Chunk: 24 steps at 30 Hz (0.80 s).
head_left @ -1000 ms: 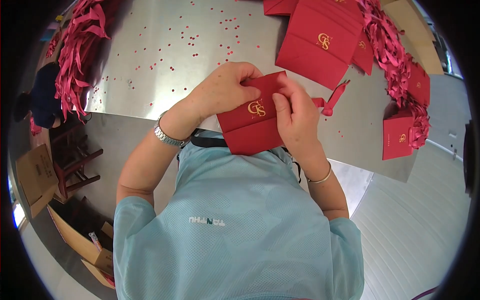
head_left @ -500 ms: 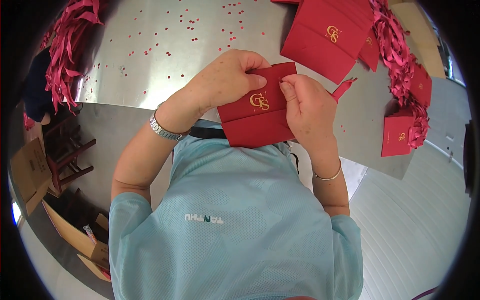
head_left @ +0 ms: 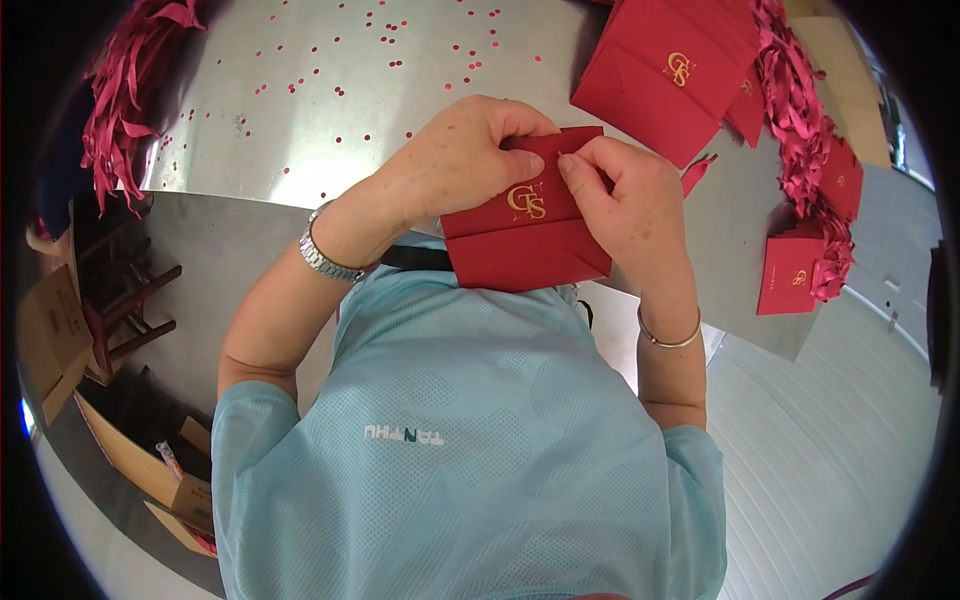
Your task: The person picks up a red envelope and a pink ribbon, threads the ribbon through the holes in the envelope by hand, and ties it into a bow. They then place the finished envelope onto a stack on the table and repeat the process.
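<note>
A dark red paper bag (head_left: 530, 255) with a gold printed mark lies folded flat against my front, at the table's near edge. My left hand (head_left: 470, 150) grips its upper left part, thumb on the printed face and fingers hidden behind. At the bag's upper right part, my right hand (head_left: 630, 205) is closed, thumb and forefinger pinched together against the face. A red ribbon (head_left: 698, 176) sticks out past the knuckles of that hand; the small piece between the fingertips is mostly hidden.
Small red paper dots are scattered over the metal table (head_left: 240, 170). Several red bags (head_left: 665, 80) are stacked at the far right, beside heaped red ribbons (head_left: 795, 130). More ribbons (head_left: 125, 100) hang at the left edge. Cardboard boxes (head_left: 55, 335) and a wooden stool (head_left: 130, 300) stand at left.
My right hand has shifted slightly right and its fingers have opened up a little around the pinch. The bag has tilted and moved slightly right with my hands.
</note>
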Available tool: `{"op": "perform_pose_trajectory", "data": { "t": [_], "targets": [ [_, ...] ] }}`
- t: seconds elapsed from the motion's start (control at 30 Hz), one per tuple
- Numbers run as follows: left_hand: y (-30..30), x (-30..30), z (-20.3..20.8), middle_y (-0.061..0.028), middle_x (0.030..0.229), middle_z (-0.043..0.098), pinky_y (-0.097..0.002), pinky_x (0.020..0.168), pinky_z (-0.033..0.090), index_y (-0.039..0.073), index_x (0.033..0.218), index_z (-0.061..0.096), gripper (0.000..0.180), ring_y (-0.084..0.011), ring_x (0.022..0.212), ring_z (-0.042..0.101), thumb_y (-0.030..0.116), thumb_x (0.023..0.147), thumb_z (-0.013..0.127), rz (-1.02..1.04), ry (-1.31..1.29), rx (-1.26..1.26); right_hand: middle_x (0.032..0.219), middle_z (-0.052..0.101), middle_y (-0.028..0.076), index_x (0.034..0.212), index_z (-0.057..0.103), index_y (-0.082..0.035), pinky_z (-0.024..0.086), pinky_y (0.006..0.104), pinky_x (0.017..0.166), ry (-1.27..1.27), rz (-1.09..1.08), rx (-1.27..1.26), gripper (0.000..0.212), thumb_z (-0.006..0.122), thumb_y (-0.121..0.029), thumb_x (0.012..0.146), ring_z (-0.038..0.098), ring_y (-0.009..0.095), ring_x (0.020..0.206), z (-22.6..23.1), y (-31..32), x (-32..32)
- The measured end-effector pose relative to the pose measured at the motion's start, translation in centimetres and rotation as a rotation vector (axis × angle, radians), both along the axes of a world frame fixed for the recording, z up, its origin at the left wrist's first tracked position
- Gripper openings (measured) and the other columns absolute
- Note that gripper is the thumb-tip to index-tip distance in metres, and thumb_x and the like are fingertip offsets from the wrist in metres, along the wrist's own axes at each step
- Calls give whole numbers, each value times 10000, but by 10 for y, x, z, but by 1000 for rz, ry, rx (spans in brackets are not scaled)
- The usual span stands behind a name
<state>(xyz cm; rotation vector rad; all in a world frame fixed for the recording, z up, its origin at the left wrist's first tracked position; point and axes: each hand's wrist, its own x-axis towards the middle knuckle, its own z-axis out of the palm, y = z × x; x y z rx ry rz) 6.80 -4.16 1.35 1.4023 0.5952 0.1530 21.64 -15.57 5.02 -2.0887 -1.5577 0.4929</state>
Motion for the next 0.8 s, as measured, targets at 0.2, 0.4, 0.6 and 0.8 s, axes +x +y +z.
{"op": "perform_pose_trajectory", "data": {
  "t": [0.2,0.4,0.6,0.8],
  "targets": [
    [-2,0,-1,-133,867,704,-305,743,515,-7,1015,692,212,-201,798,661,90,842,616,53,-20,88,610,614,98,697,650,-62,444,371,511,-20,37,-176,199,654,-219,818,598,276,567,14,8,3],
    [2,2,4,-140,876,694,-324,752,511,-17,998,671,205,-224,802,653,99,845,601,-11,62,77,627,620,102,700,639,-51,449,362,529,106,76,-135,186,662,-189,822,596,279,573,19,-5,7],
    [2,-1,4,-142,885,693,-327,750,511,-25,1013,658,197,-234,797,645,72,853,598,-34,11,101,652,623,108,768,651,-60,443,374,530,55,48,-47,188,670,-227,852,595,291,587,11,-9,2],
    [1,-3,5,-22,845,666,-232,699,502,-19,1016,645,150,-78,775,600,-6,884,576,-8,22,121,645,616,115,779,661,-58,447,382,534,22,8,-42,203,663,-244,859,595,297,587,6,-4,-1]
  ]
}}
